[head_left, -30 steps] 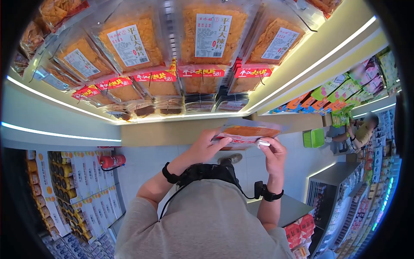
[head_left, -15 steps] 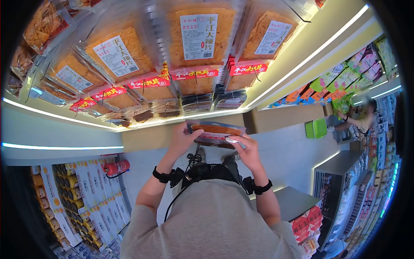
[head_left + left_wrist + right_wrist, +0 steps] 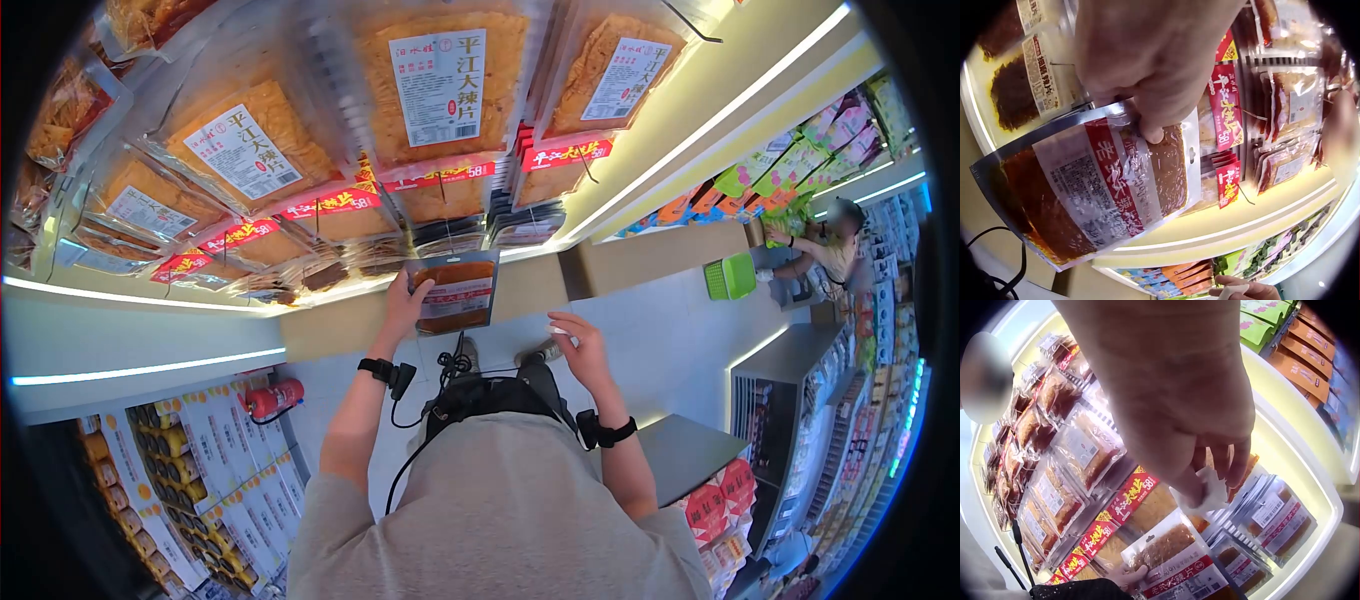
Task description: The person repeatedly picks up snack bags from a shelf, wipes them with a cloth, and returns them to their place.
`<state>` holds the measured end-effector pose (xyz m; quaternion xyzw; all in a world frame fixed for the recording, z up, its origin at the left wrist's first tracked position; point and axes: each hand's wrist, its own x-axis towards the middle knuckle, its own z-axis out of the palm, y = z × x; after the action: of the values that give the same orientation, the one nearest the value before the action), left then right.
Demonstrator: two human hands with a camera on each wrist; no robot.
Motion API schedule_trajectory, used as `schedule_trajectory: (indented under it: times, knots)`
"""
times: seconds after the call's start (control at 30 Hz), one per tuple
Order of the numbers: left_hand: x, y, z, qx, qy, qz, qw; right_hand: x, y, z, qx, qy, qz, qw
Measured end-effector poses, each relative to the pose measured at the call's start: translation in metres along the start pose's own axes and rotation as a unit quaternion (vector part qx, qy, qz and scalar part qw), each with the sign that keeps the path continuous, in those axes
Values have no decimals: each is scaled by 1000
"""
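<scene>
In the head view my left hand (image 3: pixel 402 308) grips a flat clear packet of reddish-brown snack slices (image 3: pixel 456 292) by its left edge. The left wrist view shows the thumb lying across the printed front of this packet (image 3: pixel 1085 187), near the end with the hang hole. To the right of the packet and apart from it, my right hand (image 3: pixel 585 352) pinches a small crumpled white tissue (image 3: pixel 1213 492) between thumb and fingers. Just beyond the left hand, hanging packs of orange-brown slices (image 3: pixel 440 85) with white labels fill the lit display.
Red price strips (image 3: pixel 440 176) and thin metal hooks stick out from the display. A red fire extinguisher (image 3: pixel 272 400) is at the left by stacked cartons. On the right are a green basket (image 3: pixel 730 277), another person (image 3: pixel 835 250) and a grey-topped counter (image 3: pixel 685 455).
The right hand has come off the packet and moved right, keeping the tissue. In the left hand the packet has turned so its front faces up. The head view has shifted slightly.
</scene>
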<state>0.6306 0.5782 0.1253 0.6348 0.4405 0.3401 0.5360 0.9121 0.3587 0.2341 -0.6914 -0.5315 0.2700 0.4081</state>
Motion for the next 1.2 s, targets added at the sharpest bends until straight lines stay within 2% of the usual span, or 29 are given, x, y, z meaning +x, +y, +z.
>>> schedule_trajectory:
  times: [0.03, 0.1, 0.2, 0.37, 0.43, 0.5, 0.53, 0.6, 0.7, 0.83, 0.93, 0.97, 1.0, 1.03, 1.2]
  knots:
    - [4, -13, 0, 0, -1, -1, 1000, -3, 3, -4, 0, 1, 1, 1000]
    - [8, -37, 1, -7, 6, -60, 998, -10, 7, -9, 11, 1, 33, 999]
    - [17, -56, 4, 63, 6, -82, 995, -17, 7, -14, 26, -1, 69, 997]
    - [31, -90, 17, 82, 6, -90, 993, -21, 5, -19, 21, 15, 82, 996]
    - [34, -80, 23, 96, 3, -91, 991, -22, 4, -22, 21, 20, 82, 996]
    - [33, -74, 27, 123, -8, -146, 982, -23, 4, -24, 1, 11, 83, 997]
    - [33, -81, 30, 122, -10, -146, 982, -24, 5, -25, 0, 12, 84, 996]
    - [33, -85, 35, 80, 43, -99, 991, -25, 7, -27, -7, 17, 74, 997]
    - [37, -88, 33, 128, 34, -148, 980, -26, 10, -30, -15, 16, 79, 997]
    - [37, -95, 35, 102, 60, -121, 986, -23, 9, -32, -15, 16, 89, 996]
    - [51, -119, 34, 114, 51, -149, 981, -17, 13, -33, -31, 12, 55, 998]
    - [51, -126, 38, 113, 76, -135, 981, -16, 10, -34, -32, 5, 81, 996]
    - [52, -126, 41, 111, 99, -123, 981, -16, 7, -35, -33, -2, 109, 994]
    - [54, -126, 41, 115, 88, -157, 977, -16, 9, -35, -32, 0, 107, 994]
    - [63, -124, 47, 161, 120, -152, 968, -16, 14, -38, -45, 11, 84, 995]
